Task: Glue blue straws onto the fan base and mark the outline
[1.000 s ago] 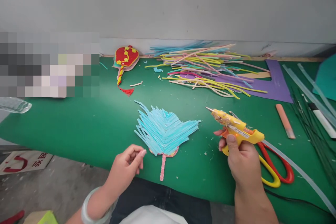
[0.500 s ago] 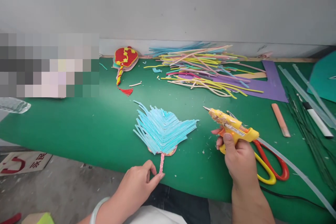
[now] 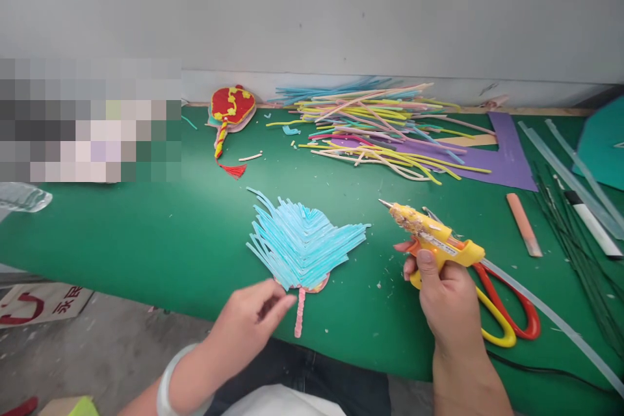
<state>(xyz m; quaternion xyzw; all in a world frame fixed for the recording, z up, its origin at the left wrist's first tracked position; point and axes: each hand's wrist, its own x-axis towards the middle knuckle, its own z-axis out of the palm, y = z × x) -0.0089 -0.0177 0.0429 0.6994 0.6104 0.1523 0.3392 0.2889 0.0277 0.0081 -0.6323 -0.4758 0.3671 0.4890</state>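
Observation:
A fan-shaped craft [image 3: 302, 244] covered with light blue strips lies on the green table [image 3: 146, 234], its pink handle [image 3: 298, 313] pointing toward me. My left hand [image 3: 251, 322] hovers just left of that handle, fingers loosely curled with the fingertips together, nothing visible in them. My right hand [image 3: 446, 296] grips a yellow hot glue gun [image 3: 436, 237], nozzle aimed left toward the craft, a clear glue stick trailing from its back.
Red and yellow scissors [image 3: 507, 312] lie under the glue gun. A pile of coloured strips [image 3: 380, 130] and purple sheet [image 3: 511, 156] sit at the back, beside a red and yellow fan [image 3: 231, 107]. Glue sticks [image 3: 570, 169], a marker [image 3: 592, 224] and thin dark wires lie right.
My left hand went down to the pink handle's tip, then drew back up and left beside the handle. The right hand and glue gun barely moved.

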